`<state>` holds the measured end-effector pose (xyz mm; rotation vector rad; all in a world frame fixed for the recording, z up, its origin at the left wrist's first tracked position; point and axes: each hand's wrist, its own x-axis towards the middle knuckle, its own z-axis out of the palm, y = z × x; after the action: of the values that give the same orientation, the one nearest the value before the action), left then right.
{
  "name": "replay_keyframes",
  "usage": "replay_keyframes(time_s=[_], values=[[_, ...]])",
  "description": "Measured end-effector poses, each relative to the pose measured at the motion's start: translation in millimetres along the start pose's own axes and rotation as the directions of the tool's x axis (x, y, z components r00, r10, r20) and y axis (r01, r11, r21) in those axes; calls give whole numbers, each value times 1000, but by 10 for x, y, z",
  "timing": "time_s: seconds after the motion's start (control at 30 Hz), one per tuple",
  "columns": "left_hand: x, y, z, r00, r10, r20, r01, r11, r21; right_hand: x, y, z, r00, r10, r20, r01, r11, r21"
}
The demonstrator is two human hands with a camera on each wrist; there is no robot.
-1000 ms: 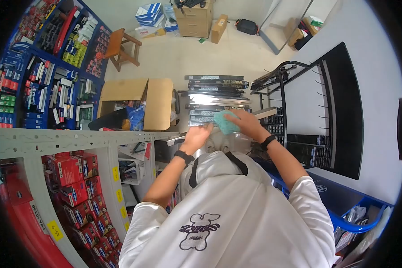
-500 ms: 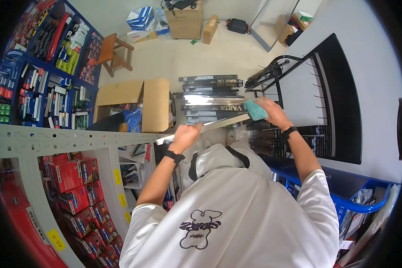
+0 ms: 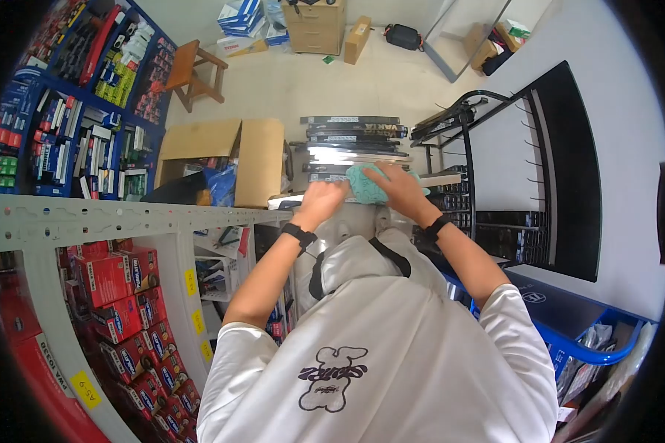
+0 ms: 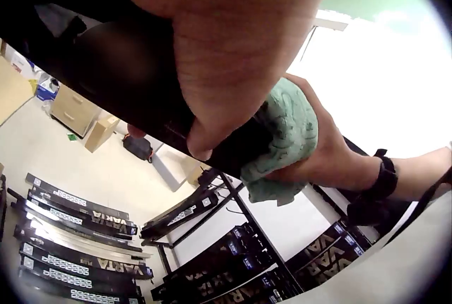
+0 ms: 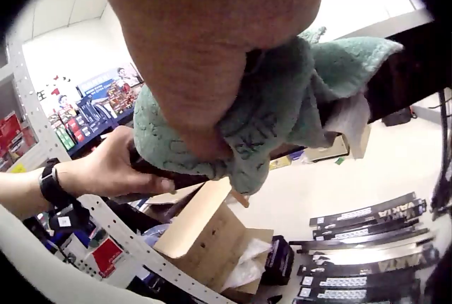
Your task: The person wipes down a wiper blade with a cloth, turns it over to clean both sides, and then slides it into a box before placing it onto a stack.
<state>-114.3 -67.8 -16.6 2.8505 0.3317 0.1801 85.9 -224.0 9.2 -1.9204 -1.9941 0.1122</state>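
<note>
A long flat strip (image 3: 445, 179) lies crosswise in front of my body, pale on top in the head view. Its underside (image 4: 99, 71) looks dark in the left wrist view. My left hand (image 3: 324, 202) grips it toward its left end, thumb on one face. Near the left hand, my right hand (image 3: 403, 195) holds a green cloth (image 3: 363, 184) folded around the strip. In the right wrist view, dark lettering marks the cloth (image 5: 268, 124), and the right thumb presses into it. The cloth hides the part of the strip under it.
Several similar dark strips (image 3: 351, 134) lie in a row on the floor ahead. An open cardboard box (image 3: 262, 159) stands left of them, beside a metal shelf (image 3: 125, 221). On the right are a black rack (image 3: 469, 148) and a blue basket (image 3: 613, 353).
The right hand slid the cloth rightward along the strip, away from the left hand, then brought it back close to it. The left hand keeps its grip.
</note>
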Motion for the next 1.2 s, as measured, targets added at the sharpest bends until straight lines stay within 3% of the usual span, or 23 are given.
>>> replay_keyframes(time_s=[0.1, 0.17, 0.27, 0.6, 0.77, 0.87, 1.03, 1.1, 1.2], values=[[19, 76, -151, 996, -1, 88, 3, 1000, -23, 20, -10, -31, 997, -51, -56, 52, 999, 10], [39, 190, -294, 983, -76, 167, 84, 996, -43, 11, 0, -60, 995, -67, -71, 68, 998, 3], [21, 160, -137, 978, -105, 178, 126, 986, -110, 9, 53, -135, 984, -127, -127, 138, 987, 80], [-28, 125, 92, 981, -146, 130, 165, 974, -153, -59, 104, -345, 994, -56, -94, 63, 995, 77], [30, 98, 43, 991, -130, 32, 131, 990, -53, -114, 253, -256, 998, 13, -67, -7, 996, 93], [90, 31, 59, 974, -163, 154, 170, 985, -35, -124, 220, -349, 999, 49, -17, -47, 994, 97], [60, 20, 99, 989, -104, 102, 114, 989, -98, -114, 222, -402, 998, 49, 38, -54, 992, 114], [52, 57, 121, 994, -110, -1, 110, 993, -37, -93, 239, -408, 998, 46, 44, -50, 992, 112], [75, -10, 84, 996, -71, 61, 74, 996, -49, -92, 287, -426, 999, 32, 40, -36, 993, 115]])
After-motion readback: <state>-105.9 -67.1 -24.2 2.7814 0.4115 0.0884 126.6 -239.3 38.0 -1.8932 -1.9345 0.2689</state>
